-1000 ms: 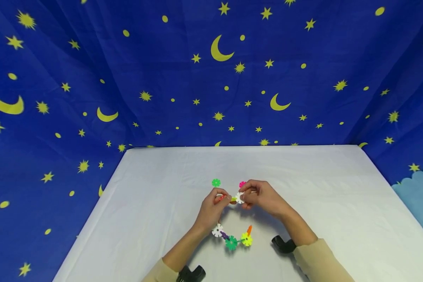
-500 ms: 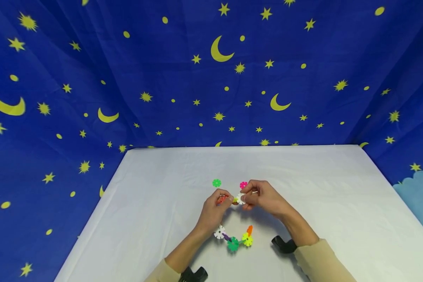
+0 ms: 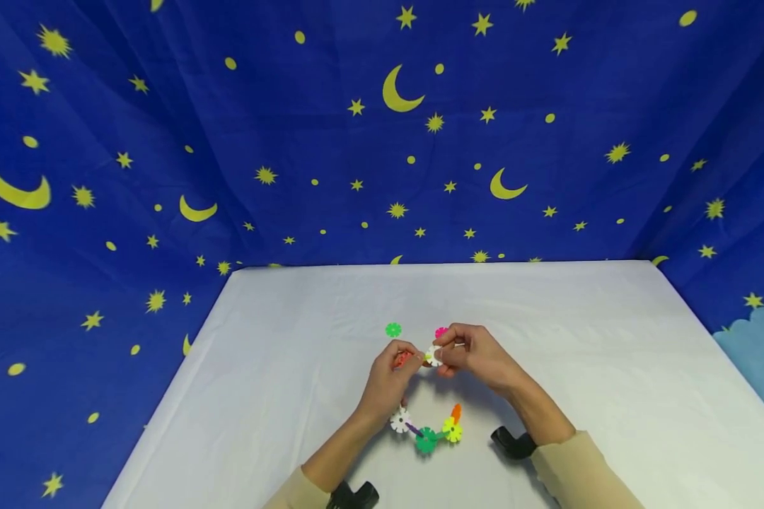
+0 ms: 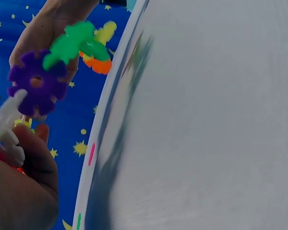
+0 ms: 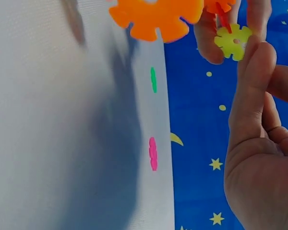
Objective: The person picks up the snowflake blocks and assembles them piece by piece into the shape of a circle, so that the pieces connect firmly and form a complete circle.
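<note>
My left hand (image 3: pixel 385 382) pinches a chain of notched plastic snowflake discs at a red disc (image 3: pixel 402 359). A yellow disc (image 5: pixel 234 42) sits beside the red one, between my two hands. With thumb and fingers my right hand (image 3: pixel 477 357) pinches a white disc (image 3: pixel 433 355) at the yellow disc's edge; whether the two are slotted together I cannot tell. Below my left hand the chain hangs in a curve: another white disc (image 3: pixel 400 420), a purple disc (image 4: pixel 53 88), green discs (image 3: pixel 426 440), a yellow-green disc (image 3: pixel 453 430) and an orange disc (image 5: pixel 158 19) at its end.
On the white table (image 3: pixel 293 311), beyond my hands, lie a loose green disc (image 3: pixel 392 330) and a pink disc (image 3: pixel 441 332), the latter partly behind my right hand. A blue curtain (image 3: pixel 331 141) with stars and moons hangs behind the table.
The hanging part of the chain has swung slightly to the right. Both hands keep nearly the same place and grip, with the white disc and the yellow disc now closer together.
</note>
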{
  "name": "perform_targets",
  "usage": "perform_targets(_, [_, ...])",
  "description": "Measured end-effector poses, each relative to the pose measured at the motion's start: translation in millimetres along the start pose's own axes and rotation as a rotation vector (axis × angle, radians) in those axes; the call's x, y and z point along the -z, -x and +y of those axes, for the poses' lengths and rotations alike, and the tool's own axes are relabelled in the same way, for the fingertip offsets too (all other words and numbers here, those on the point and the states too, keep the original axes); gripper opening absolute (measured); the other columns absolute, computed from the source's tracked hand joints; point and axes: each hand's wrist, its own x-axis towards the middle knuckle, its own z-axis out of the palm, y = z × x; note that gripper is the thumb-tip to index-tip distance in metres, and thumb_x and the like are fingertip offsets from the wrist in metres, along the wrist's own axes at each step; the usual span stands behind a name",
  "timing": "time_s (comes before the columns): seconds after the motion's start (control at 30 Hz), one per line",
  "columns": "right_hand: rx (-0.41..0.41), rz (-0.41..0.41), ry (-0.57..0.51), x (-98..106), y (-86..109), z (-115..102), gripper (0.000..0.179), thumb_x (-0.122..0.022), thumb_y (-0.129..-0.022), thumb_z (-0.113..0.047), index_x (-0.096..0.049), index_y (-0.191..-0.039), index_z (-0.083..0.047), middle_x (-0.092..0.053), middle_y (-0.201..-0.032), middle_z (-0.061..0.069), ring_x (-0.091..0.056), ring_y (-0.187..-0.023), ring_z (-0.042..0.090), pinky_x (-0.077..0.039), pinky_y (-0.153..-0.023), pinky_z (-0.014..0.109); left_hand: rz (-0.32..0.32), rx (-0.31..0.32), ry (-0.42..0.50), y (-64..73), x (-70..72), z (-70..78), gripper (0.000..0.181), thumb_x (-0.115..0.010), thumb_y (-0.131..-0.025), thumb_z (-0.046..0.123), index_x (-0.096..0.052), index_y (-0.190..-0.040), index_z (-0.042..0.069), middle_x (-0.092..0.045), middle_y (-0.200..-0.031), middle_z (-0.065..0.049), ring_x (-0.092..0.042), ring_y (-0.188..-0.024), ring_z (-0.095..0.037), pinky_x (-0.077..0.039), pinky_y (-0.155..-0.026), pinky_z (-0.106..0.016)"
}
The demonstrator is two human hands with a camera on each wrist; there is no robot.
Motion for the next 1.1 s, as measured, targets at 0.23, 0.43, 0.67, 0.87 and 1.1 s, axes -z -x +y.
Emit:
perform_targets(0.23, [0.005,-0.005,0.019,-2,-0.1,0,0.019,-0.065,-0.088,-0.006,-0.061,-0.103,0.005,-0.067,-0.085,0.023,-0.066,-0.069,0.032,-0.056,-0.068,0.043,-0.038,0.058,0.090,3.1,-2.4,4.7,0.027,-0.065,-0.091,0.035,-0.054,-0.097,0.010,-0.058,-0.065,-0.018,-0.043,-0.030,-0.016,-0.043,-0.031,-0.033])
perform_targets(0.43, [0.015,-0.030,0.012,-3,1.2,-1,0.017,-0.064,-0.087,-0.003,-0.060,-0.101,0.006,-0.066,-0.081,0.024,-0.065,-0.066,0.030,-0.056,-0.066,0.044,-0.106,0.063,0.138,2.9,-2.3,6.7,0.020,-0.060,-0.095,0.024,-0.050,-0.097,0.006,-0.043,-0.048,-0.005,-0.048,-0.030,-0.021,-0.047,-0.035,-0.041])
perform_targets(0.67, [0.022,-0.049,0.025,-3,1.3,0,0.017,-0.065,-0.088,-0.006,-0.061,-0.100,0.005,-0.066,-0.078,0.021,-0.065,-0.066,0.030,-0.056,-0.067,0.044,-0.147,0.028,0.110,7.9,1.2,20.2,0.024,-0.052,-0.097,0.012,-0.054,-0.120,0.005,-0.062,-0.079,-0.019,-0.046,-0.031,-0.017,-0.047,-0.035,-0.036])
perform_targets(0.87, [0.005,-0.032,0.011,-3,-1.0,3,0.025,-0.071,-0.087,-0.013,-0.060,-0.100,0.006,-0.066,-0.081,0.022,-0.064,-0.070,0.037,-0.056,-0.067,0.042,-0.129,-0.013,0.099,15.6,2.3,34.3,0.021,-0.051,-0.097,0.010,-0.058,-0.116,0.004,-0.065,-0.096,-0.026,-0.044,-0.032,-0.014,-0.044,-0.034,-0.030])
perform_targets(1.1, [0.009,0.035,-0.014,3,-3.4,9,0.024,-0.071,-0.088,-0.014,-0.059,-0.095,0.006,-0.065,-0.077,0.022,-0.063,-0.071,0.040,-0.055,-0.067,0.042,-0.097,0.001,0.104,15.5,1.6,35.6,0.018,-0.051,-0.098,0.010,-0.059,-0.113,0.004,-0.067,-0.094,-0.021,-0.045,-0.032,-0.016,-0.045,-0.034,-0.030])
